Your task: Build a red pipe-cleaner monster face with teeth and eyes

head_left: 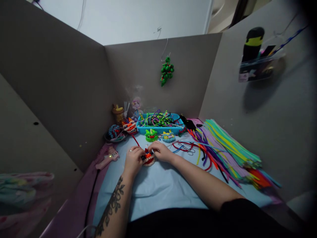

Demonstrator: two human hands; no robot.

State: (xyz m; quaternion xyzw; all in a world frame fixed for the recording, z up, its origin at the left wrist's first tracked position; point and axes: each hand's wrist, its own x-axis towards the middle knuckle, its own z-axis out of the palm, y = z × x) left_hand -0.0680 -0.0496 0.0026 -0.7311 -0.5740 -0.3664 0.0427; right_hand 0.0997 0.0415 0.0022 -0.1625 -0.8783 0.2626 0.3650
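Note:
A small red and dark blue pipe-cleaner figure (149, 160) with a cream, tooth-like edging sits between my two hands above the light blue cloth. My left hand (135, 159) is closed on its left side, fingertips against the dark part. From the upper right, my right hand (159, 151) pinches at the figure's top; the fingertips partly hide the spot. A red pipe cleaner (136, 140) sticks up beside my left hand. Just behind stand a green pipe-cleaner figure (151, 135) and a light blue and yellow one (168, 136).
A blue tray (160, 129) of tangled pipe cleaners stands at the back. Bundles of coloured pipe cleaners (228, 145) lie right, near scissors (190, 151). A pink glue gun (108, 160) and a dark bowl (116, 139) are left. Grey panels (148, 79) enclose the table.

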